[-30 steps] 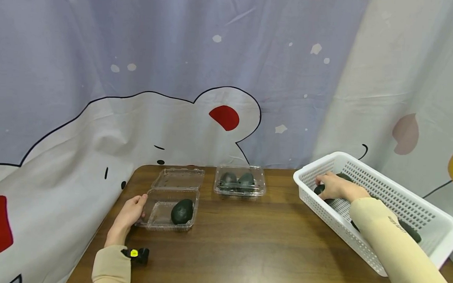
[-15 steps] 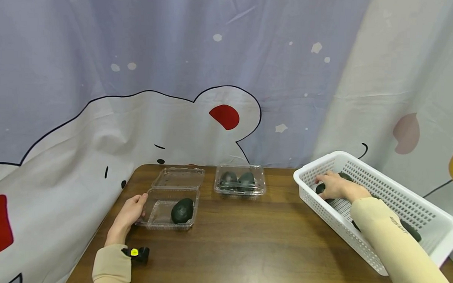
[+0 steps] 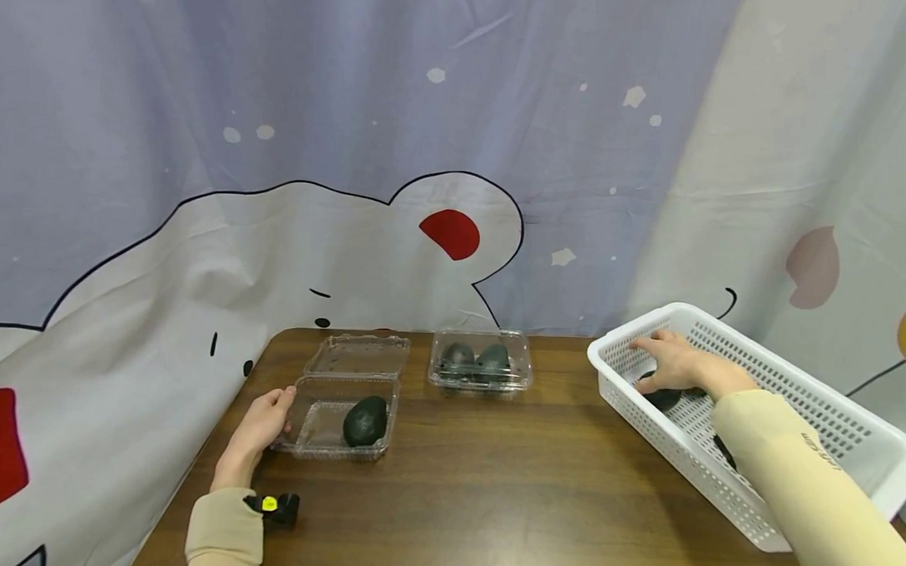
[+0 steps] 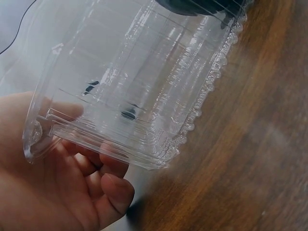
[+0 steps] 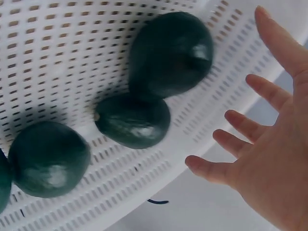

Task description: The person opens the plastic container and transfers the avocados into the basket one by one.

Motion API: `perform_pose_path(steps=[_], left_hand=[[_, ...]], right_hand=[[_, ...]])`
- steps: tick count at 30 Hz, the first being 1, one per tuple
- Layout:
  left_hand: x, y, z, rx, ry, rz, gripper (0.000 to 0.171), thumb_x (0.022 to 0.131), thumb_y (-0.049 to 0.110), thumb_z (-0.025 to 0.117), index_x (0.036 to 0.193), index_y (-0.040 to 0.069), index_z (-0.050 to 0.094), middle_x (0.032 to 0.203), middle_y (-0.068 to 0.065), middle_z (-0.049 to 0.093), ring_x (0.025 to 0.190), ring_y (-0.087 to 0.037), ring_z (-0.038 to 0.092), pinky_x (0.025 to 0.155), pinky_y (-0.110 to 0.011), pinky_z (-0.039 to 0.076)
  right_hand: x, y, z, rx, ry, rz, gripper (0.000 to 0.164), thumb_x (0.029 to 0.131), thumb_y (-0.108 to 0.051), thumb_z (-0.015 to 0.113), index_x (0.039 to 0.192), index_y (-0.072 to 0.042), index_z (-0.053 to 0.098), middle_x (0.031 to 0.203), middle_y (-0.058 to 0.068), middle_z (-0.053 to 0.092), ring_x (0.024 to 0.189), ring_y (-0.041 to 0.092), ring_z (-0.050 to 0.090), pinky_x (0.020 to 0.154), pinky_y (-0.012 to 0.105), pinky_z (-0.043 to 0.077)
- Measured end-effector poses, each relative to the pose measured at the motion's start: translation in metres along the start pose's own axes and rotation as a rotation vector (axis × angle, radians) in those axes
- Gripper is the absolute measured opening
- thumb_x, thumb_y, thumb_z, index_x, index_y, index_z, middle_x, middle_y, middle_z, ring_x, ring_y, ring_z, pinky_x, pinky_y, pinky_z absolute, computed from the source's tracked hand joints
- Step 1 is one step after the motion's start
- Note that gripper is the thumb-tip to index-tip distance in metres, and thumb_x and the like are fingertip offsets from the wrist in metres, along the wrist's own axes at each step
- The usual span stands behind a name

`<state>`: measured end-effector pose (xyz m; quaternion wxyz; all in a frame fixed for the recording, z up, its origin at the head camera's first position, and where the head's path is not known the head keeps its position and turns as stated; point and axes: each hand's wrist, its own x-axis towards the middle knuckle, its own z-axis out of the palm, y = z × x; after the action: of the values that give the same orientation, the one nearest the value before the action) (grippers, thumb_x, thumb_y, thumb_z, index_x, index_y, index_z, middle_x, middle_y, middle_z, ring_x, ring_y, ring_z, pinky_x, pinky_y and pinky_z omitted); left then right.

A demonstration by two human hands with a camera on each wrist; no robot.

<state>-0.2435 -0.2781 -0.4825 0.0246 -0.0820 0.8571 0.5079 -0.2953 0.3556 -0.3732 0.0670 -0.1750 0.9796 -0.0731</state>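
My left hand (image 3: 259, 426) grips the left side of a clear plastic clamshell box (image 3: 321, 420), its lid folded back. In the left wrist view, curled fingers (image 4: 115, 190) lie along the box's end wall. One dark green avocado (image 3: 365, 421) rests in the right half of that box. Over the white perforated basket (image 3: 665, 436) is my right hand (image 3: 678, 364), fingers spread and holding nothing. An avocado (image 3: 662, 399) lies beneath it. The right wrist view shows several avocados in the basket, the largest-looking avocado (image 5: 171, 55) touching a smaller one (image 5: 132, 120), both apart from the fingers.
A closed clamshell box (image 3: 479, 384) with two avocados inside stands at the table's back edge, right of the lidded-back one. The wooden table (image 3: 491, 492) ends at a printed curtain (image 3: 334, 254) behind. The basket stands angled at the right.
My right hand has lifted off the avocado in the basket and shifted slightly right, its fingers spreading. My left hand and the box it holds have stayed in place.
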Motion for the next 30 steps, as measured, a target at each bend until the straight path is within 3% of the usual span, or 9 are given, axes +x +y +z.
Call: perform_pose_path(steps=[7,18,23,30], left_hand=[[0.000,0.002,-0.002,0.004,-0.013,0.003,0.044,0.107,0.040,0.034,0.094,0.000,0.047,0.084,-0.008,0.046,0.073,-0.020,0.052,0.063,-0.033,0.041],[0.001,-0.003,-0.001,-0.005,-0.022,-0.007,0.044,0.106,0.041,0.035,0.087,0.003,0.045,0.074,-0.004,0.045,0.069,-0.018,0.049,0.059,-0.031,0.040],[0.000,-0.002,-0.001,-0.017,-0.011,-0.002,0.045,0.106,0.042,0.036,0.087,0.002,0.045,0.074,-0.005,0.045,0.067,-0.018,0.049,0.058,-0.031,0.039],[0.002,0.001,0.001,-0.015,-0.013,-0.010,0.045,0.106,0.042,0.036,0.087,0.002,0.045,0.073,-0.004,0.045,0.067,-0.018,0.049,0.057,-0.031,0.039]], right_hand=[[-0.006,-0.021,-0.023,0.034,0.090,-0.027,0.083,0.073,-0.040,0.085,0.134,0.002,0.049,0.130,0.040,0.037,0.118,0.061,0.034,0.092,0.072,0.032],[-0.011,-0.074,-0.055,0.269,0.225,-0.019,0.071,0.090,-0.037,0.072,0.142,-0.002,0.041,0.144,0.033,0.029,0.133,0.050,0.029,0.103,0.066,0.025],[-0.011,-0.104,-0.052,0.326,0.277,-0.042,0.067,0.090,-0.034,0.073,0.141,-0.003,0.044,0.144,0.028,0.031,0.133,0.044,0.031,0.104,0.062,0.027],[-0.006,-0.139,-0.031,0.418,0.333,-0.106,0.064,0.088,-0.033,0.075,0.140,-0.007,0.047,0.142,0.023,0.035,0.132,0.040,0.034,0.105,0.059,0.029]])
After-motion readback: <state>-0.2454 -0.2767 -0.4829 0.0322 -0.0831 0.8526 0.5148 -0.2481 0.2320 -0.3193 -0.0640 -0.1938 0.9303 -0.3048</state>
